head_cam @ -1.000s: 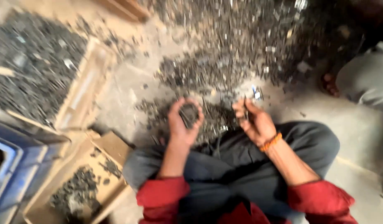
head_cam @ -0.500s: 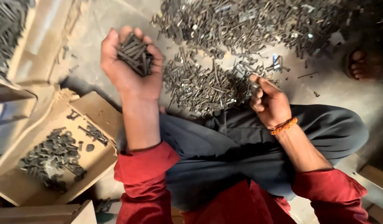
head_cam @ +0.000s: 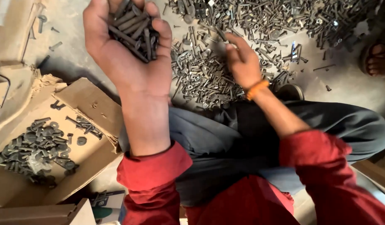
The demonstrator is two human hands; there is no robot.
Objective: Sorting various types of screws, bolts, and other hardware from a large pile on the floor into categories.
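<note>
My left hand [head_cam: 127, 54] is raised palm up near the top left, cupped around a handful of dark metal bolts [head_cam: 134, 29]. My right hand [head_cam: 241, 60], with an orange band at the wrist, reaches out over a wide pile of loose bolts and nuts [head_cam: 209, 79] on the floor in front of my crossed legs. Its fingers are bent down onto the pile; whether they pinch a bolt is hidden.
An open cardboard box [head_cam: 92, 102] at my left knee holds several dark bolts and washers [head_cam: 36, 146]. More bolts [head_cam: 284, 21] spread across the top of the floor. Another person's foot [head_cam: 373, 58] is at the right edge. More cardboard lies at the far left.
My left hand has lifted closer with its handful of bolts. My right hand has left my knee and stretched forward onto the pile. The view has shifted down and left.
</note>
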